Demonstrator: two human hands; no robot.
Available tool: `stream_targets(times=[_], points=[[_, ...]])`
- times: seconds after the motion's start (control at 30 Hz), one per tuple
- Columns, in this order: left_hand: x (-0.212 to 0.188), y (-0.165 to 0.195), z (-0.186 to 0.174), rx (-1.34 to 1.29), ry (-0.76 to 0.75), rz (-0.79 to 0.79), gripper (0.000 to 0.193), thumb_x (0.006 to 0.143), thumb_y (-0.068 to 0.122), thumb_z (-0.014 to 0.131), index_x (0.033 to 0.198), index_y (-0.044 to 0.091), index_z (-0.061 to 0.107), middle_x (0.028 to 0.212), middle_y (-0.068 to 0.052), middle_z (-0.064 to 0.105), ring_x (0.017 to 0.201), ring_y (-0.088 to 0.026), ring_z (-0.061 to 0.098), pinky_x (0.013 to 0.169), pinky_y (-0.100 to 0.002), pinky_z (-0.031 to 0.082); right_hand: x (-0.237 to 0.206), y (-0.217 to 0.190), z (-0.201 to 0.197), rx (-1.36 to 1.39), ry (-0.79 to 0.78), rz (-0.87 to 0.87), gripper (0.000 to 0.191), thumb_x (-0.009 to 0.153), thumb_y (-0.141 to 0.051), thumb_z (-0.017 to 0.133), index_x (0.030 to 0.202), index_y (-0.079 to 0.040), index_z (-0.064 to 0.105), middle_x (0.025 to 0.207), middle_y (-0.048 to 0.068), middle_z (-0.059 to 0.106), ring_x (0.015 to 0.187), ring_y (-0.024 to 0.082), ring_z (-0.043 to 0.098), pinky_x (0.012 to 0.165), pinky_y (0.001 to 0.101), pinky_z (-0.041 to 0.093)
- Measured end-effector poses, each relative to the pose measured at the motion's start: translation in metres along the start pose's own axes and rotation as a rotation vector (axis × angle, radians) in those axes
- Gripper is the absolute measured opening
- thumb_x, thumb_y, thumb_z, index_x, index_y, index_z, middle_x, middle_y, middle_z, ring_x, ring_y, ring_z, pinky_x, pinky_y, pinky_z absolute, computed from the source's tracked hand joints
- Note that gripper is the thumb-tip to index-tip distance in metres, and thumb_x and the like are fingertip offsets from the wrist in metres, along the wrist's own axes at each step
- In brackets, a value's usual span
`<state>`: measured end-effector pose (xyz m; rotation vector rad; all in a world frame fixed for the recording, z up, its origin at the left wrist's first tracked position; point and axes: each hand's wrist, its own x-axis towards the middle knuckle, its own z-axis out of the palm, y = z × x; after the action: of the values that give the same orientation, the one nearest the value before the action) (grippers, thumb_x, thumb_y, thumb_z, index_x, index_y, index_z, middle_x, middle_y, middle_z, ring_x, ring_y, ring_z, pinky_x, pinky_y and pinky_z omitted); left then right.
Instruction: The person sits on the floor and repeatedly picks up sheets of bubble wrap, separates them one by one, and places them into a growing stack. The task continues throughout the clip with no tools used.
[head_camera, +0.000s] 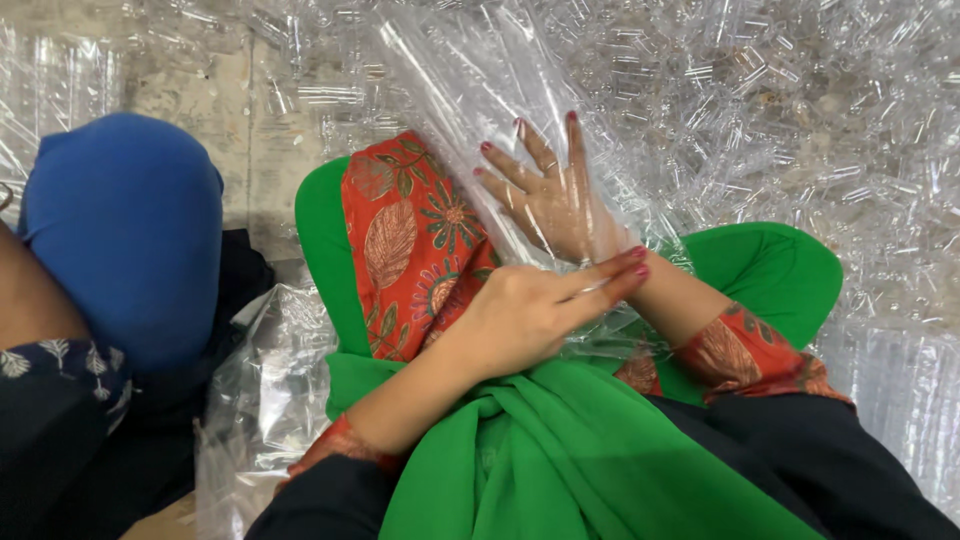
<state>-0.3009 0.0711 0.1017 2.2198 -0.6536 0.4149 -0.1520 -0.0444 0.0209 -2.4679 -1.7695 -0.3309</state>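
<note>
A clear plastic bag (470, 70) lies across my lap and runs up toward the top of the view. My right hand (550, 195) is inside it, under the film, with its fingers spread and pointing away from me. My left hand (530, 310) crosses over my right wrist and pinches the bag's edge between thumb and straight fingers. Under both hands are my orange leaf-patterned garment (410, 240) and a green cloth (560, 450) over my knees.
A heap of small clear plastic tubes (800, 120) covers the floor ahead and to the right. More clear plastic sheeting (260, 390) lies at my left knee. Another person sits at the left, showing a blue-clad knee (130, 230) and dark patterned clothing (50, 400).
</note>
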Motion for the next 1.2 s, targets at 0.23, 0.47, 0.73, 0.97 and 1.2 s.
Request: stream_targets(times=[0.23, 0.47, 0.73, 0.97, 1.2], points=[[-0.025, -0.011, -0.001, 0.085, -0.007, -0.175, 0.070, 0.082, -0.001, 0.062, 0.149, 0.016, 0.055, 0.150, -0.004, 0.060, 0.073, -0.022, 0.071, 0.064, -0.036, 0.059, -0.004, -0.003, 0.010, 0.334, -0.010, 0.046, 0.075, 0.094, -0.040, 0.073, 0.159, -0.018, 0.044, 0.164, 0.017, 0.040, 0.155, 0.037, 0.027, 0.124, 0.0647, 0.017], [-0.003, -0.015, -0.003, 0.142, 0.093, -0.121, 0.063, 0.085, -0.002, 0.062, 0.146, 0.014, 0.059, 0.150, -0.007, 0.060, 0.072, -0.020, 0.070, 0.063, -0.034, 0.057, -0.027, 0.033, -0.012, 0.423, 0.171, 0.369, 0.078, 0.108, -0.025, 0.063, 0.168, 0.001, 0.021, 0.176, 0.019, 0.025, 0.163, 0.034, 0.025, 0.134, 0.0435, 0.026], [0.010, -0.003, 0.002, 0.192, 0.014, -0.023, 0.052, 0.087, 0.006, 0.064, 0.138, 0.014, 0.066, 0.145, -0.004, 0.064, 0.064, -0.016, 0.067, 0.055, -0.031, 0.053, -0.070, 0.035, -0.018, 0.199, -0.073, 0.489, 0.091, 0.093, -0.032, 0.074, 0.163, 0.002, 0.027, 0.168, 0.026, 0.020, 0.157, 0.044, 0.018, 0.128, 0.0500, 0.019], [0.006, 0.007, 0.003, 0.180, 0.008, 0.064, 0.027, 0.102, 0.015, 0.067, 0.129, 0.018, 0.069, 0.140, 0.003, 0.067, 0.065, -0.013, 0.065, 0.058, -0.030, 0.052, -0.072, 0.028, -0.008, 0.464, -0.021, 0.338, 0.082, 0.095, -0.024, 0.072, 0.161, 0.000, 0.031, 0.167, 0.030, 0.027, 0.152, 0.046, 0.028, 0.126, 0.0523, 0.025], [0.007, 0.003, 0.003, 0.135, 0.007, -0.019, 0.051, 0.094, 0.011, 0.063, 0.144, 0.018, 0.061, 0.144, -0.006, 0.064, 0.076, -0.019, 0.069, 0.069, -0.033, 0.058, -0.056, -0.009, 0.036, 0.236, 0.047, 0.320, 0.053, 0.098, -0.022, 0.070, 0.149, -0.019, 0.055, 0.160, 0.004, 0.050, 0.139, 0.019, 0.056, 0.121, 0.0623, 0.028]])
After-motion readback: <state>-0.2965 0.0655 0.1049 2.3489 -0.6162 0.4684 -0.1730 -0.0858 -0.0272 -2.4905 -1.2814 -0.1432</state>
